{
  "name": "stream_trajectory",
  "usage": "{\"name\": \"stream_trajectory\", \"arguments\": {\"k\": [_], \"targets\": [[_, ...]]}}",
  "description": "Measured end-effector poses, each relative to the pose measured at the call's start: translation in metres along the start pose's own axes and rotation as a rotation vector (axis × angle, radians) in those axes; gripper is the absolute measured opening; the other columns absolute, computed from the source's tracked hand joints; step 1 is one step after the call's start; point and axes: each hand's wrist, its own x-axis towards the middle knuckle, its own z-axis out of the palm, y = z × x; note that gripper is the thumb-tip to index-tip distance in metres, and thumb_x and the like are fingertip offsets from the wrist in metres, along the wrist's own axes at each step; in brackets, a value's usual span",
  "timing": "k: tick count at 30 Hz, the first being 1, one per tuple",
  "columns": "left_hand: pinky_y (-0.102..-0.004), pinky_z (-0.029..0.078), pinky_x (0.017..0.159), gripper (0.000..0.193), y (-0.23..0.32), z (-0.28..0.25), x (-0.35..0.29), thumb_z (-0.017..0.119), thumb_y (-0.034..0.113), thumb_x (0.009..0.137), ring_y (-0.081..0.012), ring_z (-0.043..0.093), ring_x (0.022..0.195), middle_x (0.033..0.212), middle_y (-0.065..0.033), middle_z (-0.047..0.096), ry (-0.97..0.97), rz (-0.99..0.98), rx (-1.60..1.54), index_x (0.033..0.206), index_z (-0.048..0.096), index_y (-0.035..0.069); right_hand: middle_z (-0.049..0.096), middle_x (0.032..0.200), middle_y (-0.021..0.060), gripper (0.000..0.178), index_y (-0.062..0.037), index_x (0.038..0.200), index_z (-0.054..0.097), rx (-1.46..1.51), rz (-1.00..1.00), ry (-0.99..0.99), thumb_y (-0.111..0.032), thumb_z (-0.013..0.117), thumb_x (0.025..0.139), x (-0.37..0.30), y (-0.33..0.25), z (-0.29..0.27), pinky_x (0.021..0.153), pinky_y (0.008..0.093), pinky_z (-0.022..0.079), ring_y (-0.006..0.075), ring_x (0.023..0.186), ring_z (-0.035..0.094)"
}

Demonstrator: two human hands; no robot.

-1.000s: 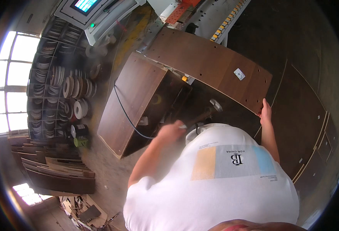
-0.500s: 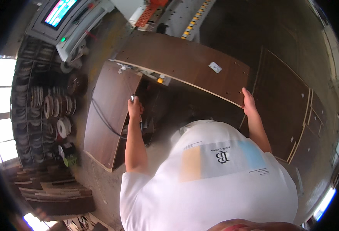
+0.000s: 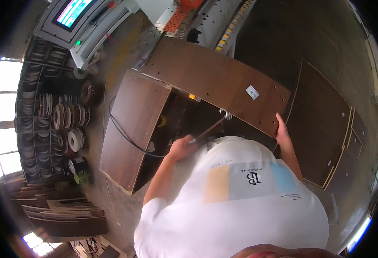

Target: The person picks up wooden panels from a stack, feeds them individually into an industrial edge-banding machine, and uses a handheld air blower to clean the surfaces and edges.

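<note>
My left hand (image 3: pixel 182 147) is closed around the handle of a thin rod-like tool with a metal head (image 3: pixel 211 128). The tool's head meets the near edge of a long brown wooden panel (image 3: pixel 206 73); whether it presses on the edge I cannot tell. A dark hose (image 3: pixel 129 139) runs toward my left hand. At the panel's right end, my right hand (image 3: pixel 281 130) grips the corner, thumb up along the edge. The panel has small holes and a white label (image 3: pixel 252 92).
Below the panel's left end stands a brown board-sided stand (image 3: pixel 133 129). Beyond the panel is a machine bed with a yellow-marked strip (image 3: pixel 230 32). A control console (image 3: pixel 75 26) is at upper left, with shelved edging rolls (image 3: pixel 64 116) below. Stacked boards (image 3: pixel 318 124) lie at right.
My left hand has moved right and nearer to me, carrying the tool's head along the panel's near edge from its left end to past the middle. My right hand stays at the corner.
</note>
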Motion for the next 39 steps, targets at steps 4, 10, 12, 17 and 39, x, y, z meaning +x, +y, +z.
{"name": "stream_trajectory", "arguments": {"k": [4, 10, 12, 17, 39], "targets": [[-0.0313, 0.050, 0.062, 0.029, -0.004, 0.011, 0.034, 0.073, 0.028, 0.095, -0.0127, 0.062, 0.070, 0.079, -0.0019, 0.067, 0.181, 0.040, -0.690, 0.121, 0.070, 0.015, 0.060, 0.141, 0.0111, 0.062, -0.0057, 0.143, 0.055, 0.086, 0.077, -0.071, -0.041, 0.072, 0.095, 0.001, 0.023, 0.013, 0.106, 0.0463, 0.048, 0.0283, 0.127, 0.058], [-0.0279, 0.053, 0.069, 0.043, 0.064, 0.003, 0.090, 0.068, 0.024, 0.100, -0.0091, 0.058, 0.085, 0.102, 0.0025, 0.062, 0.269, 0.006, -1.109, 0.141, 0.060, 0.016, 0.056, 0.145, 0.0145, 0.064, -0.0033, 0.144, 0.051, 0.260, 0.065, -0.082, -0.044, 0.067, 0.098, -0.020, 0.016, 0.048, 0.107, 0.0524, 0.047, 0.0349, 0.129, 0.056], [-0.0298, 0.056, 0.074, 0.046, 0.089, 0.003, 0.096, 0.067, 0.022, 0.101, -0.0095, 0.057, 0.089, 0.107, 0.0007, 0.060, 0.283, -0.008, -1.235, 0.145, 0.055, 0.016, 0.056, 0.145, 0.0148, 0.063, -0.0032, 0.144, 0.051, 0.289, 0.026, -0.099, -0.045, 0.066, 0.099, -0.014, 0.016, 0.048, 0.108, 0.0527, 0.047, 0.0347, 0.129, 0.056], [-0.0340, 0.059, 0.084, 0.058, 0.111, 0.009, 0.118, 0.062, 0.016, 0.103, -0.0115, 0.058, 0.098, 0.143, -0.0074, 0.054, 0.319, 0.057, -1.318, 0.156, 0.039, 0.013, 0.055, 0.146, 0.0150, 0.064, -0.0030, 0.145, 0.050, 0.275, 0.023, -0.118, -0.047, 0.063, 0.100, 0.019, 0.005, 0.032, 0.109, 0.0528, 0.046, 0.0345, 0.131, 0.055], [-0.0344, 0.060, 0.084, 0.049, 0.232, -0.049, 0.271, 0.066, 0.021, 0.103, -0.0092, 0.056, 0.090, 0.099, 0.0042, 0.052, 0.181, 0.053, -1.343, 0.148, 0.051, 0.011, 0.059, 0.142, 0.0136, 0.067, -0.0054, 0.146, 0.050, 0.158, 0.077, 0.034, -0.048, 0.067, 0.098, 0.112, -0.182, 0.062, 0.109, 0.0497, 0.046, 0.0329, 0.129, 0.056]]}}
